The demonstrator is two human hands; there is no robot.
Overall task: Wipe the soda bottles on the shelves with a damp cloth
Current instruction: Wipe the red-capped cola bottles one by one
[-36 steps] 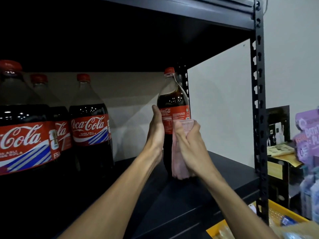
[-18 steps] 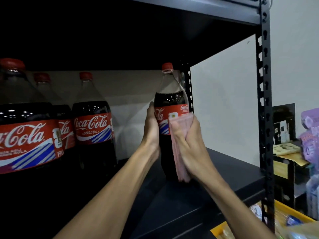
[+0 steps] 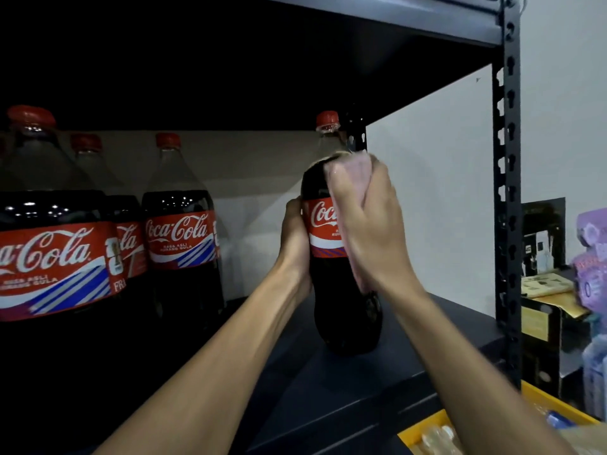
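Note:
A large cola bottle [image 3: 341,310] with a red cap and red label stands upright on the dark shelf [image 3: 377,382], near its right end. My left hand [image 3: 294,239] grips its left side at label height. My right hand [image 3: 368,221] presses a pale pink cloth [image 3: 353,169] against the bottle's right shoulder and label, fingers curled over the cloth. Three more cola bottles stand at the left: a near one [image 3: 49,257], one behind it [image 3: 128,231] and one further right [image 3: 180,238].
A black perforated upright post [image 3: 507,198] marks the shelf's right front corner, with the upper shelf [image 3: 377,14] close overhead. A yellow tray [image 3: 538,399] of goods sits below right. Purple packets [image 3: 591,257] and dark boxes [image 3: 542,238] stand beyond the post.
My right hand has slid the cloth up from the label to the bottle's shoulder. The bottle has turned, showing more of its logo. My left hand stays on its side.

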